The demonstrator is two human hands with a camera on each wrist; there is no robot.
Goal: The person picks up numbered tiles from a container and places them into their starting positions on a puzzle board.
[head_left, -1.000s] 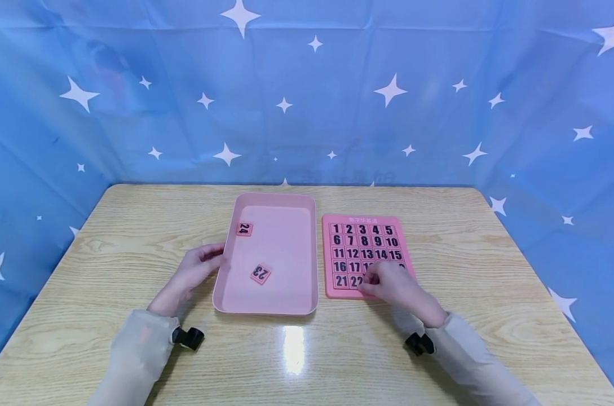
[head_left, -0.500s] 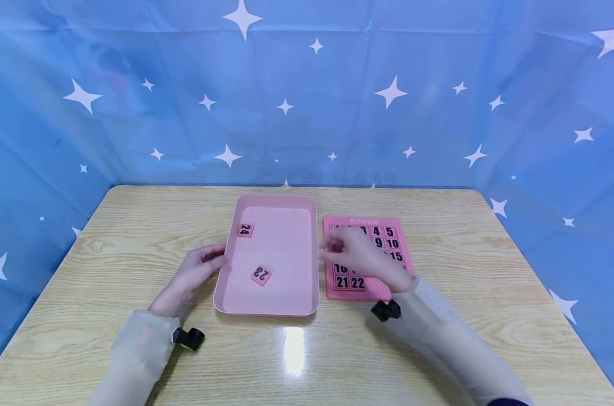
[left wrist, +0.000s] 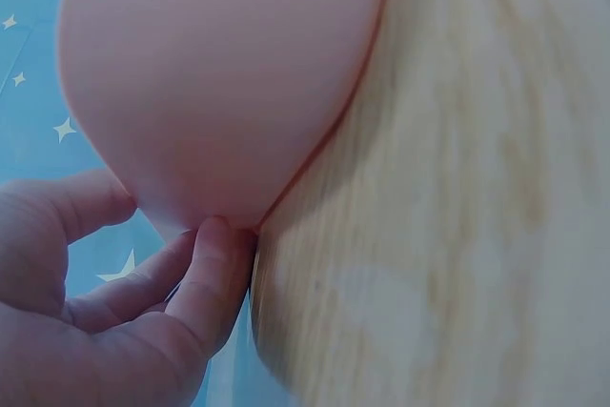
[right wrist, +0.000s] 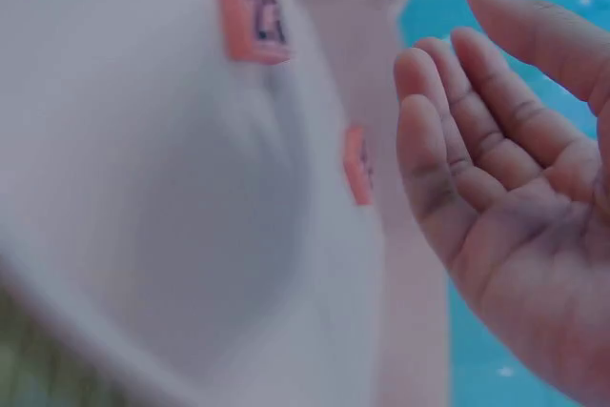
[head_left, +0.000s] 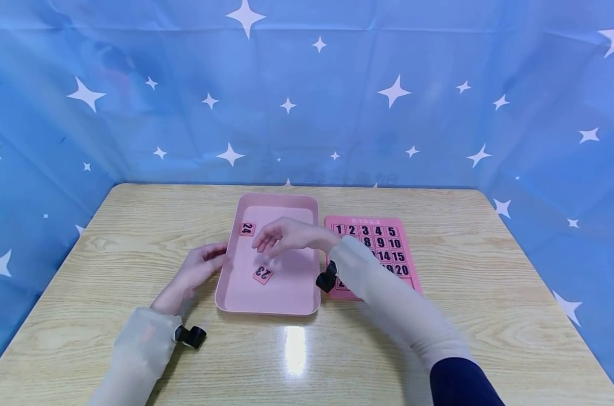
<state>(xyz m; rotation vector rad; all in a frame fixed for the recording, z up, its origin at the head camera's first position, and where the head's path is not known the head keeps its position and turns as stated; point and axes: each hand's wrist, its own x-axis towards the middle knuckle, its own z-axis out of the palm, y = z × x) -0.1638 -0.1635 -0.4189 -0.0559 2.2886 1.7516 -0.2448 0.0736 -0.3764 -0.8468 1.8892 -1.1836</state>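
My left hand stays at the left side of a pink tray, its fingertips and thumb touching the tray's outer wall. Over the tray hovers my right hand, palm down with fingers loosely bent and nothing in them. Two pink number tiles lie in the tray: tile 23, just below the right fingertips, and tile 24 near the left wall. In the right wrist view a tile appears left of the hand. The right forearm covers part of a pink number puzzle board.
The tray and board stand side by side on a wood-grain table. A blue cloth with white stars hangs behind and at both sides. Each wrist carries a small black camera.
My right hand has left the lower row of the puzzle board and moved left over the tray, its fingers loosening. My left hand stays at the tray's side.
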